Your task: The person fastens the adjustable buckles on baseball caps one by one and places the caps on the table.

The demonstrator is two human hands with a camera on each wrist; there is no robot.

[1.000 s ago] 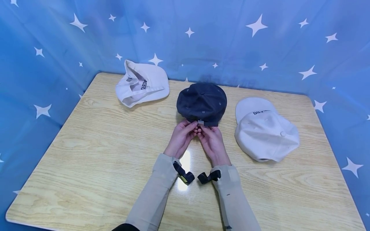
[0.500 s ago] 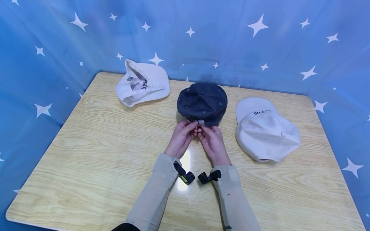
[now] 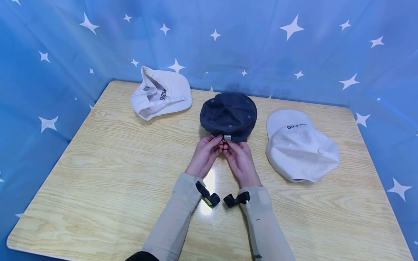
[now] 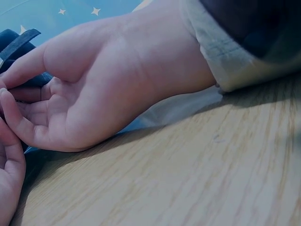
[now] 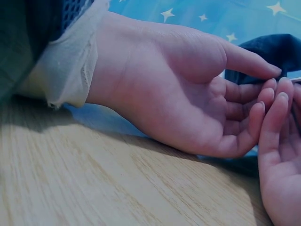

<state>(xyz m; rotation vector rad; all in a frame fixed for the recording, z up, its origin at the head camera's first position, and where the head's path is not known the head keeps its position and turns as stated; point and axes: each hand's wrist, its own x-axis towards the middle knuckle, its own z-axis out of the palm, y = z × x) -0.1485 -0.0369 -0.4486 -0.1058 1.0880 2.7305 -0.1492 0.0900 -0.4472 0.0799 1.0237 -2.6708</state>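
Observation:
A dark navy cap sits crown up at the back middle of the table, its strap with a small metal buckle turned toward me. My left hand pinches the strap just left of the buckle between thumb and fingers. From the right, my right hand holds the strap at the buckle with its thumb on top. In the right wrist view the left hand shows its palm, its fingertips meeting those of the right hand. The left wrist view shows a loose dark strap end above the right thumb.
A white cap lies on its side at the back left, its inside showing. Another white cap rests crown up on the right, brim pointing backward. A blue curtain with white stars stands behind the wooden table.
My left thumb has shifted slightly left, away from the buckle. Otherwise the hands and all caps stay in place.

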